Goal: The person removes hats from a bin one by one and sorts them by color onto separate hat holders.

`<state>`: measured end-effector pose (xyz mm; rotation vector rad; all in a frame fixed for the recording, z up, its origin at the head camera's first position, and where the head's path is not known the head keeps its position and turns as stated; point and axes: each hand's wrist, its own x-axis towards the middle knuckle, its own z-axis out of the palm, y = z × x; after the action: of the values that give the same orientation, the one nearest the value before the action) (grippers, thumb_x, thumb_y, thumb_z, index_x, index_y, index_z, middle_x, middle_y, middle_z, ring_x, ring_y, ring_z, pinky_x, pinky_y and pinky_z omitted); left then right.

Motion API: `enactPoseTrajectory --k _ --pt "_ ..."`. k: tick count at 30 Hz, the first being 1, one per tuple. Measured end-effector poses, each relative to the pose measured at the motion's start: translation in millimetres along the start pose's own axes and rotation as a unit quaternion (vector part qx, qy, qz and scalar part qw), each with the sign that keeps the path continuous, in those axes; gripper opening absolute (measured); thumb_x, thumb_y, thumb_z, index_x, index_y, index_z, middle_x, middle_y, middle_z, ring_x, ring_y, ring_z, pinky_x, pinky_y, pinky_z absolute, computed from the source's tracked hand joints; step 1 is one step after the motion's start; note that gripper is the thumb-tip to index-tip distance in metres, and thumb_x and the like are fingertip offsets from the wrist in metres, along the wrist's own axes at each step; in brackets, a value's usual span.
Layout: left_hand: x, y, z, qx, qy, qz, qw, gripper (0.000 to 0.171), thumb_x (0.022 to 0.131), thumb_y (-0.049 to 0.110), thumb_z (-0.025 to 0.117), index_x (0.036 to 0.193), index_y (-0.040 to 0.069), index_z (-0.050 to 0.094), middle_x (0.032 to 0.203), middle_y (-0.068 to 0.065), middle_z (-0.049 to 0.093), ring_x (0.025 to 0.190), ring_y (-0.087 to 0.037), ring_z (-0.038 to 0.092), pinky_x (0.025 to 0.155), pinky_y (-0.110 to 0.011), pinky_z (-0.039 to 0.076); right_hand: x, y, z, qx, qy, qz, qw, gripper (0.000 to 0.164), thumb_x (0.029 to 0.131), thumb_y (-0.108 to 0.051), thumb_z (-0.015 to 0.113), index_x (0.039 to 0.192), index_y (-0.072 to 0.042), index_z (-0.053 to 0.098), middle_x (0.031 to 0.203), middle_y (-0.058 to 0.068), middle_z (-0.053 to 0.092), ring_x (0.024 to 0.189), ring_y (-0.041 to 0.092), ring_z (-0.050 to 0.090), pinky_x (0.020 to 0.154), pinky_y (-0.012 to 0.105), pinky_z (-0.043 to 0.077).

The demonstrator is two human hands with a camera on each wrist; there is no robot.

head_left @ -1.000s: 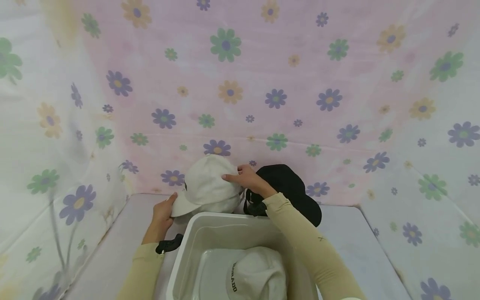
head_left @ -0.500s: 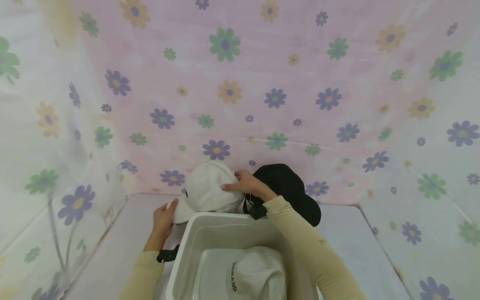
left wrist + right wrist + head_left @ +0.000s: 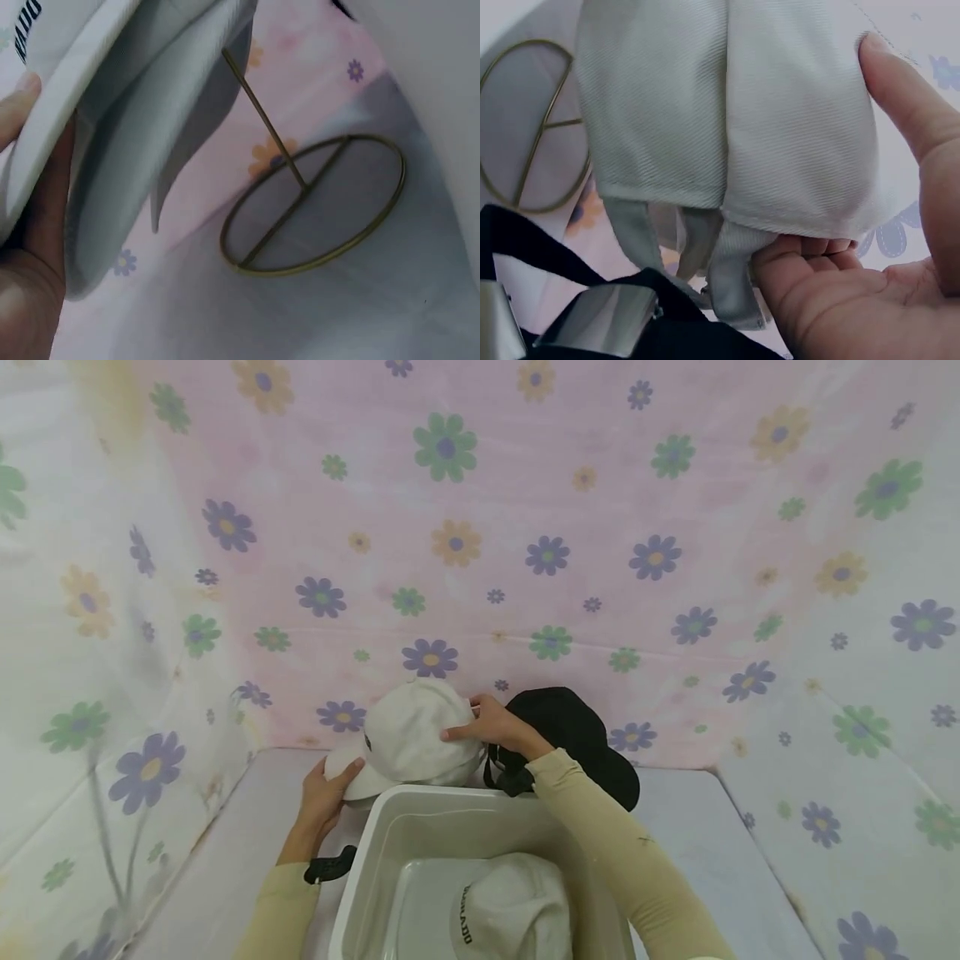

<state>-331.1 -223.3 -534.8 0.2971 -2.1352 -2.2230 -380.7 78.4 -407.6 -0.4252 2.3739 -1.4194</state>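
Two white caps sit stacked near the back wall, the outer one (image 3: 416, 727) over an inner one whose brim (image 3: 135, 142) shows beneath in the left wrist view. My left hand (image 3: 324, 797) pinches the outer brim, thumb on top and fingers underneath. At the back of the cap, my right hand (image 3: 498, 727) grips the edge, its thumb on the crown and fingers curled under the hem beside the straps (image 3: 735, 277). Below the caps stands a gold wire stand (image 3: 304, 187) with a round base. Dark lettering marks the outer cap's front.
A black cap (image 3: 566, 739) is just right of the white caps, partly behind my right wrist. In front stands a white plastic bin (image 3: 442, 810) with another white cap (image 3: 517, 902) inside. A flowered cloth wall (image 3: 510, 635) rises close behind.
The outer white cap has come down slightly and shifted a little left. My left hand has shifted along the brim, its fingers now farther under it. The right hand keeps its grip.
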Motion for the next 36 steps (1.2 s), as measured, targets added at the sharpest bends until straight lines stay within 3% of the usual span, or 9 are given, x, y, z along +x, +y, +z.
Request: enactPoseTrajectory --k 6,10,15,23,27,30,33,36 --pt "3.5 -4.0 -5.0 0.015 0.013 0.029 0.9994 0.075 0.097 0.025 0.071 0.156 0.002 0.03 0.15 -0.021 0.037 0.118 -0.02 0.051 0.081 -0.014 0.049 -4.3 -2.7 5.1 -0.066 0.018 -0.005 0.998 0.088 0.08 -0.032 0.088 0.143 0.0 0.037 0.136 0.02 0.053 0.113 0.03 0.06 0.098 0.048 0.054" --pt "2.2 -10.0 -8.3 0.033 0.01 0.034 0.9988 0.076 0.096 0.026 0.073 0.157 0.007 0.031 0.149 -0.021 0.038 0.112 -0.017 0.055 0.078 -0.017 0.052 -10.0 -2.2 6.2 -0.102 0.007 0.001 0.995 0.089 0.079 -0.034 0.089 0.141 -0.002 0.034 0.13 0.018 0.051 0.109 0.027 0.058 0.096 0.044 0.053" --pt "-4.0 -18.9 -9.4 0.048 -0.001 0.013 0.9988 0.078 0.095 0.027 0.075 0.157 0.01 0.031 0.147 -0.021 0.04 0.098 -0.01 0.06 0.074 -0.023 0.056 -15.6 -1.0 7.8 -0.133 -0.012 -0.015 0.991 0.086 0.079 -0.035 0.089 0.136 -0.001 0.034 0.122 0.016 0.051 0.104 0.026 0.058 0.091 0.041 0.053" --pt "-18.7 -22.1 -8.4 0.067 -0.021 -0.025 0.9972 0.082 0.095 0.03 0.074 0.157 0.003 0.028 0.148 -0.027 0.037 0.115 -0.031 0.059 0.082 -0.033 0.058 -17.3 4.2 8.5 -0.14 -0.02 -0.023 0.99 0.079 0.081 -0.031 0.088 0.133 -0.001 0.035 0.118 0.015 0.05 0.103 0.026 0.057 0.091 0.04 0.052" --pt "-23.9 -20.7 -9.9 0.082 -0.033 -0.037 0.9954 0.084 0.096 0.032 0.072 0.156 -0.002 0.024 0.144 -0.03 0.039 0.112 -0.031 0.062 0.077 -0.032 0.06 -18.6 3.5 9.4 -0.142 -0.021 -0.024 0.989 0.079 0.081 -0.031 0.088 0.133 -0.001 0.036 0.119 0.015 0.051 0.105 0.027 0.057 0.093 0.041 0.052" --pt "-27.6 -20.0 -9.7 0.101 -0.045 -0.037 0.9932 0.083 0.097 0.036 0.07 0.153 -0.006 0.025 0.135 -0.032 0.048 0.095 -0.024 0.069 0.072 -0.033 0.062 -20.0 2.8 9.9 -0.144 -0.016 -0.019 0.989 0.079 0.08 -0.03 0.088 0.132 -0.001 0.037 0.119 0.016 0.051 0.105 0.027 0.057 0.094 0.042 0.051" --pt "-33.1 -22.2 -8.7 0.133 -0.052 -0.042 0.9889 0.078 0.1 0.044 0.064 0.146 -0.01 0.03 0.111 -0.027 0.064 0.074 -0.018 0.072 0.066 -0.034 0.062 -21.7 2.2 10.6 -0.15 -0.012 -0.014 0.989 0.079 0.08 -0.03 0.089 0.132 -0.001 0.037 0.119 0.016 0.051 0.106 0.027 0.056 0.095 0.042 0.051" --pt "-40.7 -26.5 -8.1 0.171 -0.062 -0.053 0.9818 0.074 0.103 0.051 0.055 0.137 -0.011 0.035 0.09 -0.019 0.07 0.067 -0.016 0.071 0.064 -0.035 0.062 -24.6 -0.4 11.1 -0.171 -0.019 -0.008 0.985 0.084 0.081 -0.031 0.088 0.137 0.001 0.034 0.123 0.018 0.051 0.111 0.029 0.055 0.098 0.043 0.05"
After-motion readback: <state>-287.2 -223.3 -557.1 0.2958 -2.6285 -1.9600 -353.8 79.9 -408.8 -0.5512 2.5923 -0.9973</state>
